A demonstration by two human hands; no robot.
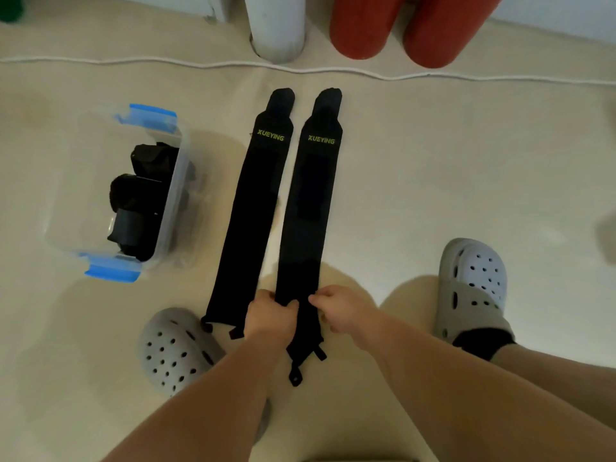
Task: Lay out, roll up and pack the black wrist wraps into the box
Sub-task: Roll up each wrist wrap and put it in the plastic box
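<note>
Head view, looking down on a pale floor. The left hand (270, 315) and the right hand (340, 310) grip the near end of one black wrist wrap (310, 201), the left with fingers curled round one edge, the right pinching the opposite edge. From between the hands this wrap runs straight away from the person, lying flat; its thumb loop (295, 378) trails behind the hands, between the forearms. A second wrist wrap (253, 208) lies flat just beyond the left hand's outer side, parallel to the first and close beside it; whether the two touch cannot be told. Both wraps bear yellow-green lettering near their far ends. Further out from the left hand stands the clear box (173, 195) with blue latches, open, holding rolled black wraps (140, 201). A grey clog (176, 351) sits just outside the left wrist; another grey clog (473, 285) lies well out from the right hand. Far ahead of the hands run a white cord (133, 60), a white post (276, 25) and two red cylinders (366, 25).
</note>
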